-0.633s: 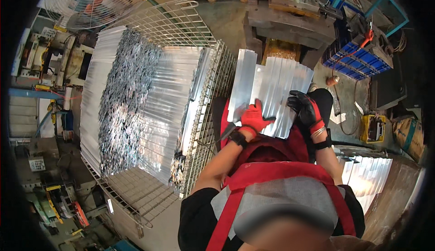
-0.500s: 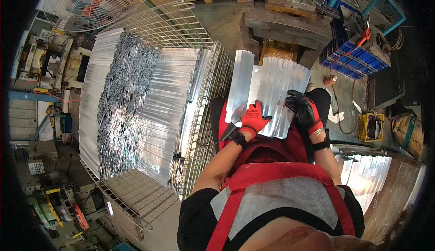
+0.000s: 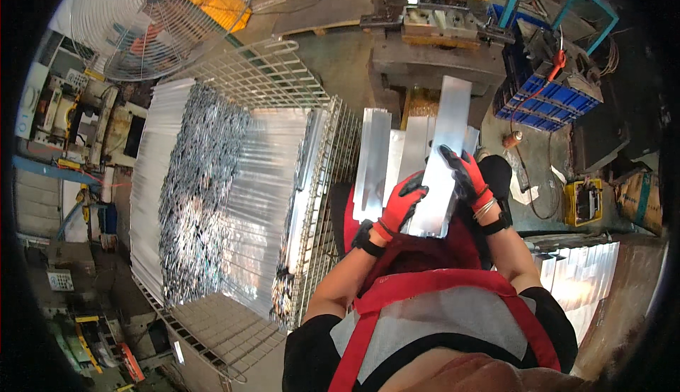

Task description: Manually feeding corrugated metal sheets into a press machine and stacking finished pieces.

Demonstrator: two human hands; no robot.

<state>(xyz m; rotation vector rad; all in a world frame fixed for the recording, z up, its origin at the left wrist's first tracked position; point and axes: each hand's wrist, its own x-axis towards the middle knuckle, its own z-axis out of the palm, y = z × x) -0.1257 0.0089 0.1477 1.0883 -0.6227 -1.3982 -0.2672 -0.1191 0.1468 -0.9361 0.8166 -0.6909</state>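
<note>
Several long, silvery flat metal strips (image 3: 438,204) are lifted up in front of my lap, standing higher than the ones around them. My left hand (image 3: 401,204), in a red and black glove, grips their left edge with bent fingers. On the right edge, my right hand (image 3: 470,178), gloved alike, is closed with its fingers over the strips' face. Other metal strips (image 3: 373,162) lie across my lap to the left, and more loose strips (image 3: 414,145) show behind the raised ones.
At left stands a wire mesh basket (image 3: 327,158) filled with stacked metal strips (image 3: 265,172), with a large fan (image 3: 159,20) beyond it. Ahead is a heavy machine bed (image 3: 439,59). To the right are a blue crate (image 3: 545,109), a yellow box (image 3: 584,203) and further strips (image 3: 584,271).
Both hands have closed on several strips and raised them out of the spread on my lap. My right hand has shifted left, and the view has tilted slightly upward.
</note>
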